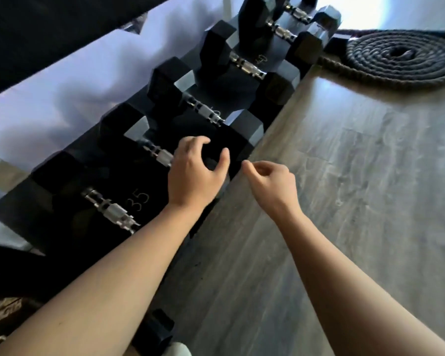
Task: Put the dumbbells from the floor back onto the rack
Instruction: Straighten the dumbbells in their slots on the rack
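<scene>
A black rack (pixel 70 255) runs diagonally from lower left to upper right, with several black hex dumbbells with chrome handles lying across it. The nearest one is marked 35 (pixel 108 210). On the second dumbbell (pixel 157 154), my left hand (pixel 193 173) hovers over the near head, fingers curled and apart, holding nothing. To its right, my right hand (pixel 270 183) hangs over the floor by the rack's edge, fingers loosely curled and empty. Another dark dumbbell head (pixel 156 330) shows on the floor at the bottom, partly hidden by my left arm.
A coiled battle rope (pixel 401 57) lies on the wood floor (pixel 344 176) at the upper right. A white wall (pixel 62 93) stands behind the rack, with a dark shelf above it at the upper left.
</scene>
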Action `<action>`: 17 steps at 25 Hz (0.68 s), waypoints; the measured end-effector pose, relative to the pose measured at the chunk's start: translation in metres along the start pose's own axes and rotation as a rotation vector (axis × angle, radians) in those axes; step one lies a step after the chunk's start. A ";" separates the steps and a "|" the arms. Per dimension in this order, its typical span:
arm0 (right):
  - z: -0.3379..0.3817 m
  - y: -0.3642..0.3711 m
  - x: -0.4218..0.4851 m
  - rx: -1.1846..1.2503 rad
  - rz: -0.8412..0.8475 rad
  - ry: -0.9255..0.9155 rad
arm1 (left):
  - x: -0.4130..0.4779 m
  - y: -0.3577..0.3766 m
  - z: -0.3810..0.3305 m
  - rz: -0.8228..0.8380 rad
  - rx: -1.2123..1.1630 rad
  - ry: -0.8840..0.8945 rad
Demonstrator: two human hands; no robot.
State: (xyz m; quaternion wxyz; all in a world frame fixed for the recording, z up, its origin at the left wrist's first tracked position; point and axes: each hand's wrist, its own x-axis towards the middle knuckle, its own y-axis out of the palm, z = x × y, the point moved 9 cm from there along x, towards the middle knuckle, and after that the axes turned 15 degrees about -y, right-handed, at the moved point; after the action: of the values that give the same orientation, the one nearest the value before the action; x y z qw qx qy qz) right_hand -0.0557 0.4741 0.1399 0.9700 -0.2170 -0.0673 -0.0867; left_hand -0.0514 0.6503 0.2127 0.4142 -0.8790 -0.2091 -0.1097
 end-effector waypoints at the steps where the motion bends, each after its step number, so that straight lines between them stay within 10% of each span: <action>1: -0.009 -0.031 0.002 -0.032 -0.060 -0.007 | -0.009 0.022 -0.027 0.068 -0.054 0.041; 8: 0.012 -0.281 -0.040 -0.362 -0.478 -0.002 | -0.061 0.082 -0.218 0.400 -0.376 0.076; 17: 0.331 -0.554 -0.061 -0.711 -0.655 -0.059 | -0.015 -0.126 -0.554 0.501 -0.489 0.282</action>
State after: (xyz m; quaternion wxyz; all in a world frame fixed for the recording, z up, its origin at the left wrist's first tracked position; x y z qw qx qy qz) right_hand -0.2550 0.1326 0.6532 0.7551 -0.5047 -0.1256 -0.3992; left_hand -0.1337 0.2895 0.6436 0.2309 -0.9520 0.1040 -0.1718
